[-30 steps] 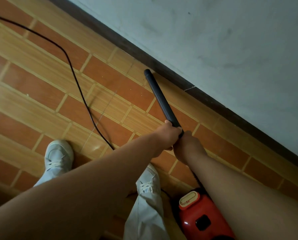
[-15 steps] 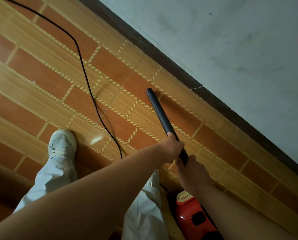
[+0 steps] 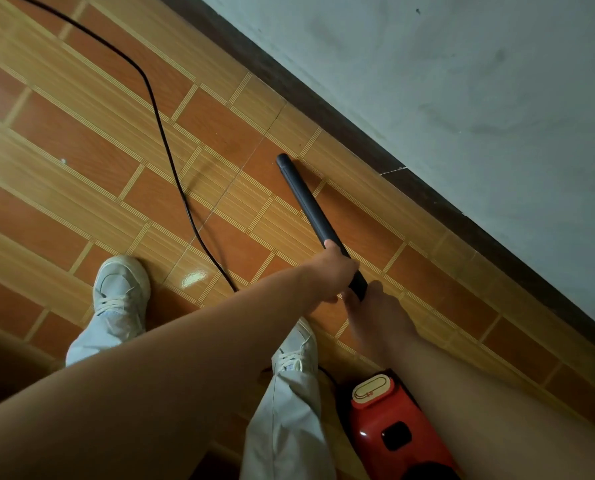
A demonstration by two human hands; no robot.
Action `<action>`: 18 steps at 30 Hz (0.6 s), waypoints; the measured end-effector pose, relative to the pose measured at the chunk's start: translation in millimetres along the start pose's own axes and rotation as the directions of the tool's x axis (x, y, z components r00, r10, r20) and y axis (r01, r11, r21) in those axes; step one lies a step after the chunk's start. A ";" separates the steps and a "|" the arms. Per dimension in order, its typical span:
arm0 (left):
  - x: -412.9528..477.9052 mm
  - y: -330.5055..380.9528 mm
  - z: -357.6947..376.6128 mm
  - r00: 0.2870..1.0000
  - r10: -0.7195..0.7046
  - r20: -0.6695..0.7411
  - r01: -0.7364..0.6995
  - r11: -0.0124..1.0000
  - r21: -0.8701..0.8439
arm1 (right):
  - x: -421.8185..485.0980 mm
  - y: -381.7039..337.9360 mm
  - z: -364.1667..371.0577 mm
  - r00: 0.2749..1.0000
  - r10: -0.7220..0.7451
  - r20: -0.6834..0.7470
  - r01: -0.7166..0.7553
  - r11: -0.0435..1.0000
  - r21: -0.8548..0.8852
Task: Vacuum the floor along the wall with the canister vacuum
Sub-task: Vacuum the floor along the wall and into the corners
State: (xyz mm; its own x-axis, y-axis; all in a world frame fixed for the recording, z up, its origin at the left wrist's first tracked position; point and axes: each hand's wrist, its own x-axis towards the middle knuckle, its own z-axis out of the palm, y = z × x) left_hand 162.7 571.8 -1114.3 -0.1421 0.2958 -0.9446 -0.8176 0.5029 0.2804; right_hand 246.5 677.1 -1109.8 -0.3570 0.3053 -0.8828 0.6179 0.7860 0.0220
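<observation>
Tiled floor (image 3: 81, 150) in orange and tan, bounded at upper right by a dark skirting board (image 3: 358, 133) and a pale wall (image 3: 462, 98). I hold the black tube (image 3: 309, 202) at its near end. My left hand (image 3: 330, 275) is wrapped round it with fingers curled. My right hand (image 3: 375, 317) grips just behind, fingers largely hidden. The tube's tip lies near the skirting board, apart from it. The red canister (image 3: 393, 427) sits beside my right shoe (image 3: 296, 351), and the cord (image 3: 171, 157) trails left. I judge the tube stiff and light and the canister heavier, so steering is best done from this near end.
</observation>
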 end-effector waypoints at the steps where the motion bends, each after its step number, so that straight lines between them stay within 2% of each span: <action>1: 0.8 3.3 -3.9 1.000 0.001 -0.009 -0.001 1.000 -0.009 | 4.0 -2.7 -1.7 1.000 -0.010 0.010 0.010 1.000 0.028; 4: 0.4 10.9 -13.1 0.999 -0.003 -0.033 0.003 1.000 0.003 | 11.8 -9.4 -4.5 0.999 -0.031 0.025 0.029 0.995 0.098; 9: -7.4 6.4 -21.1 0.997 -0.030 -0.076 0.032 0.999 0.025 | 16.4 -17.7 -6.5 0.991 -0.117 0.063 0.122 0.990 -0.074; 12: -9.6 1.1 -29.6 0.993 -0.032 -0.110 0.034 0.999 0.015 | 17.2 -34.1 -10.7 0.988 -0.114 0.102 0.121 0.990 -0.068; 18: 2.1 7.1 -56.4 0.983 -0.026 -0.182 0.022 1.000 -0.021 | 32.1 -69.3 -16.9 0.984 -0.151 0.094 0.160 0.983 -0.095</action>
State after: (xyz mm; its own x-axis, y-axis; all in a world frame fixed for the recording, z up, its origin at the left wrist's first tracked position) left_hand 125.2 530.2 -1123.9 -0.2200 0.1302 -0.9668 -0.8320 0.4924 0.2556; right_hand 180.3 641.5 -1131.7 -0.3788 0.1315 -0.9161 0.4833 0.8723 -0.0746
